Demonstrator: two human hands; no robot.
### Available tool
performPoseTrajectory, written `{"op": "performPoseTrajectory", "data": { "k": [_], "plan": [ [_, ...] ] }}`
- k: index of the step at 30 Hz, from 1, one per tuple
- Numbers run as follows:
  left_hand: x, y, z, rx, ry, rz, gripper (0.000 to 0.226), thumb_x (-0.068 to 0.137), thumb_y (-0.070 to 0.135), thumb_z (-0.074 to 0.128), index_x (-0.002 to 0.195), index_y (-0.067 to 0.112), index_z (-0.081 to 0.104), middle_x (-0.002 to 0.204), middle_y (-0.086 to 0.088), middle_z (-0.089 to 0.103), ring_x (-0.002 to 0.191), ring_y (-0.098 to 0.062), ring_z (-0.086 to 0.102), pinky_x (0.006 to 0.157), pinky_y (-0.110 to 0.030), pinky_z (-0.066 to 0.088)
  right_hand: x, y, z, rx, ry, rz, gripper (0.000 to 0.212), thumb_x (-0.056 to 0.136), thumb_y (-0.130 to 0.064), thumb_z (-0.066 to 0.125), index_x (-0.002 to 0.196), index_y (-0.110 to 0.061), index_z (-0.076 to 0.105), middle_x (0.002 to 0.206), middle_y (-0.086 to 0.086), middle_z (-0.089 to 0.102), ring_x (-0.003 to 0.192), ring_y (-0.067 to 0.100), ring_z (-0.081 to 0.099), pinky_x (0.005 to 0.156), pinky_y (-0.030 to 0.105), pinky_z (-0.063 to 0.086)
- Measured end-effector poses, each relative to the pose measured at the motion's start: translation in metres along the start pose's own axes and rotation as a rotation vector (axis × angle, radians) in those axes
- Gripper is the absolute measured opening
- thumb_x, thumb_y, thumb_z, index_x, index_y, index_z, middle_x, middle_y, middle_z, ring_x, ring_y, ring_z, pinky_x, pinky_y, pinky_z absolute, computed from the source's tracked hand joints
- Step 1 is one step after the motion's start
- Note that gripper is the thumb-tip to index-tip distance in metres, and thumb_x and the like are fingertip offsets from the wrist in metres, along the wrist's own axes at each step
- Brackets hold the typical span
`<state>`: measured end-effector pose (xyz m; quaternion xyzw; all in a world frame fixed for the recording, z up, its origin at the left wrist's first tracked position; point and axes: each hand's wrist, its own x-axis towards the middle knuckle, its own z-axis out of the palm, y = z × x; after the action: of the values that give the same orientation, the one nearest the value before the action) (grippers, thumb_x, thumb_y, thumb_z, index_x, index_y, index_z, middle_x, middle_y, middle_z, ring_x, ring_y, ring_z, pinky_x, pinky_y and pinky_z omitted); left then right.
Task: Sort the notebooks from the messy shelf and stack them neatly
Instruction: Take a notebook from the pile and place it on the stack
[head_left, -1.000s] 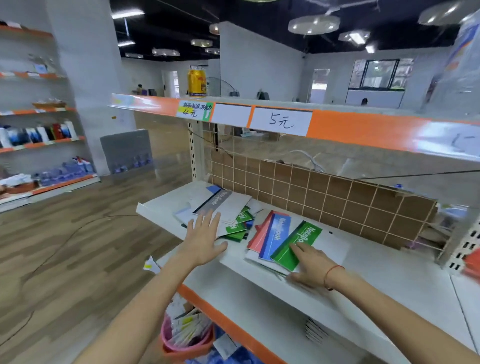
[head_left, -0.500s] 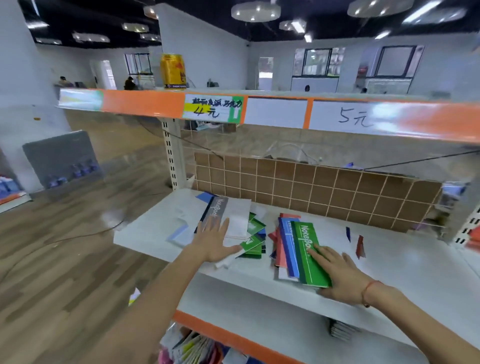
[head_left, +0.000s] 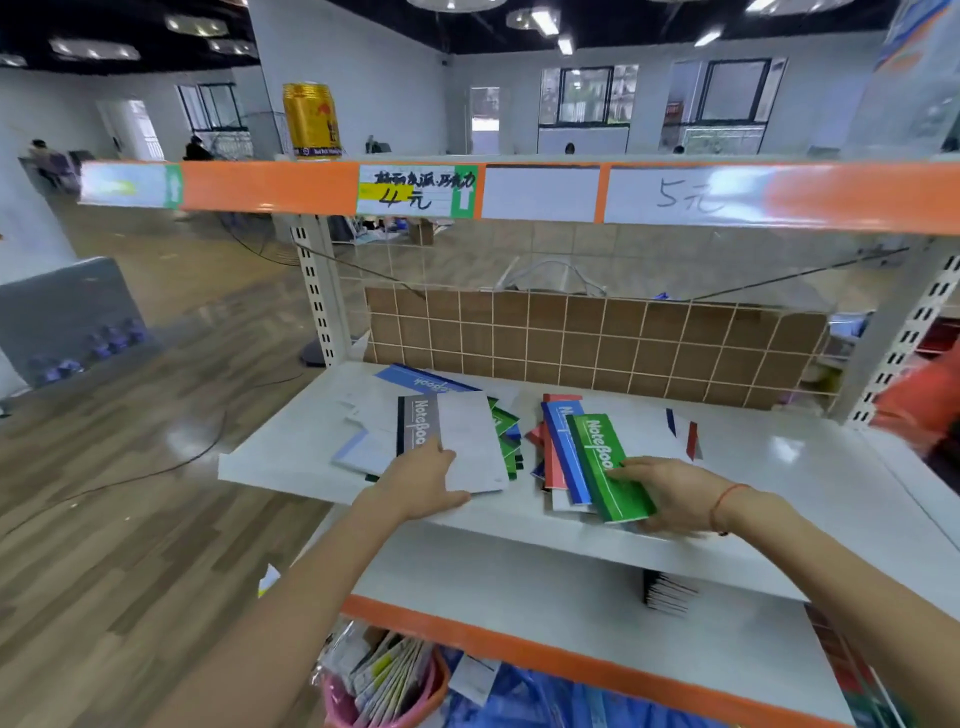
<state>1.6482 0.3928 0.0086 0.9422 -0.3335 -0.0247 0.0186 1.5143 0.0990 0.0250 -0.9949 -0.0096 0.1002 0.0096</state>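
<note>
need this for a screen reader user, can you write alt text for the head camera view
A person's two hands rest on loose notebooks on a white shelf: the left hand on a grey and white notebook atop a messy pile, the right hand on a green notebook topping a fanned blue and red stack. Above runs an orange shelf edge with handwritten price labels.

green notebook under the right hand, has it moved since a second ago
Yes. The green notebook has turned from slanting to nearly square with the shelf's front edge and slid closer to it, under the right hand.
</note>
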Motion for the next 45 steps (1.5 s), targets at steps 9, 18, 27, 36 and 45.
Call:
{"op": "performPoseTrajectory", "data": {
  "k": [9,18,27,36,45],
  "plan": [
    [-0.009,0.010,0.011,0.162,-0.002,0.032,0.040,0.094,0.031,0.044,0.125,0.005,0.044,0.131,-0.014,0.042,0.118,-0.029,0.042,0.096,-0.037,0.037,-0.008,0.000,0.024,-0.040,-0.022,0.046,0.072,0.093,-0.015,0.047,0.151,-0.026,0.005,0.157,0.005,0.008,0.143,0.024,0.013,0.115,0.045,0.022],
    [-0.013,0.034,-0.008,0.022,0.378,0.019,0.050,0.088,-0.002,0.048,0.135,0.011,0.040,0.124,-0.011,0.055,0.107,-0.030,0.053,0.074,-0.032,0.034,-0.038,0.017,0.020,-0.055,0.694,-0.034,0.080,0.043,0.023,0.065,0.118,-0.006,0.055,0.108,0.015,0.064,0.090,0.033,0.064,0.074,0.038,0.053],
    [0.013,0.135,-0.047,-0.177,0.555,0.256,0.045,0.082,-0.009,0.049,0.124,0.008,0.047,0.106,-0.016,0.061,0.092,-0.036,0.058,0.069,-0.035,0.039,-0.112,0.068,-0.002,-0.132,0.949,0.123,0.069,0.042,0.030,0.066,0.106,0.006,0.060,0.104,0.024,0.064,0.086,0.038,0.065,0.072,0.044,0.055],
    [0.053,0.299,-0.044,-0.286,0.565,0.478,0.031,0.092,0.033,0.055,0.117,0.048,0.047,0.126,-0.020,0.055,0.116,-0.046,0.052,0.092,-0.048,0.045,-0.219,0.214,-0.005,-0.199,0.933,0.230,0.059,0.058,0.020,0.058,0.113,-0.001,0.051,0.107,0.025,0.061,0.088,0.040,0.063,0.073,0.043,0.054],
    [0.068,0.437,-0.040,-0.251,0.696,0.458,0.070,0.068,-0.020,0.051,0.131,0.011,0.052,0.132,-0.019,0.053,0.111,-0.036,0.059,0.083,-0.040,0.052,-0.277,0.327,-0.001,-0.229,0.796,0.228,0.043,0.063,-0.001,0.031,0.099,-0.001,0.054,0.082,0.024,0.065,0.063,0.039,0.063,0.054,0.042,0.054]
  ]
}}
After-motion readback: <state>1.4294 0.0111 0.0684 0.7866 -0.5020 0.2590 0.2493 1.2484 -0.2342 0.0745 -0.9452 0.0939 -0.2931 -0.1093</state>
